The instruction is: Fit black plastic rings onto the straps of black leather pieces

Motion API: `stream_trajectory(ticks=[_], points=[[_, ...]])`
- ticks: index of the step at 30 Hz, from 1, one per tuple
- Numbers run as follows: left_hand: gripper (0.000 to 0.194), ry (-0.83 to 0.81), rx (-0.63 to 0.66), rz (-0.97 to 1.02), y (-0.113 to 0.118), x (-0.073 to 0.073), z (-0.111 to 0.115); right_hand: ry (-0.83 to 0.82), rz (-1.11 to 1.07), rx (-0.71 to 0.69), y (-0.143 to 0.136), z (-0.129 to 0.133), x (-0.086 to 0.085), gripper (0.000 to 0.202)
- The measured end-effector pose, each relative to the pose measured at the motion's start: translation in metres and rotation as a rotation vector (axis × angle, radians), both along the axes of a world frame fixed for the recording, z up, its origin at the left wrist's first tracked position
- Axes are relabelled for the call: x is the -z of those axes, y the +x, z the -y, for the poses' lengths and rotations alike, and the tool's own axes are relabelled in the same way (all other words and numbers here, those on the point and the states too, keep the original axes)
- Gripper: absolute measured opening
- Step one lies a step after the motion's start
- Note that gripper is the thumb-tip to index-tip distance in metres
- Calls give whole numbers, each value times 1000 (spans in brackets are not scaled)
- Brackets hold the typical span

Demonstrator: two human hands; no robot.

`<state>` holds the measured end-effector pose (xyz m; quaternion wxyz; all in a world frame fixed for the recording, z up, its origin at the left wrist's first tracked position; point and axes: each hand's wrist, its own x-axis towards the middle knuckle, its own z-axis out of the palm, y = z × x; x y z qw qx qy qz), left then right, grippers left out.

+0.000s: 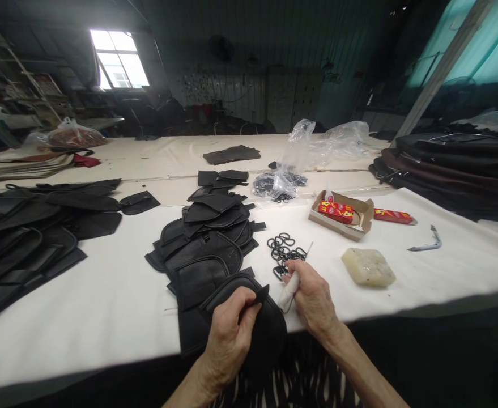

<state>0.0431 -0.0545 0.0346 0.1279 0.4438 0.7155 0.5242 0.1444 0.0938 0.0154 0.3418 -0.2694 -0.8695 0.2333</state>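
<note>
My left hand (230,334) pinches the tab of a rounded black leather piece (269,334) at the near edge of the white table (104,294). My right hand (312,297) grips a white-handled awl (289,292), its thin metal tip pointing up and to the right. Just beyond the awl lies a small heap of black metal rings (283,249). A stack of similar black leather pieces (210,238) spreads out behind my left hand.
More black leather pieces (28,232) lie at the left. A yellowish wax block (367,266), an open cardboard box with red packets (342,212), a bent metal tool (427,243) and plastic bags of rings (282,181) sit to the right. Dark stacked goods (452,170) fill the far right.
</note>
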Motion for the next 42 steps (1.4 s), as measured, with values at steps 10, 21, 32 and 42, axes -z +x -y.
stream_trajectory(ticks=[10,21,32,42], points=[[10,-63,154,-259,-57,-4,-23,-23,74,-67,-10,0,-4,15],[10,-79,23,-40,-63,-25,-32,-306,-40,2,-1,3,-9,5],[11,-268,96,528,-1,-76,-10,-486,-295,144,27,18,-24,18],[6,-351,178,750,22,-40,-29,-469,-280,167,42,26,-27,15]])
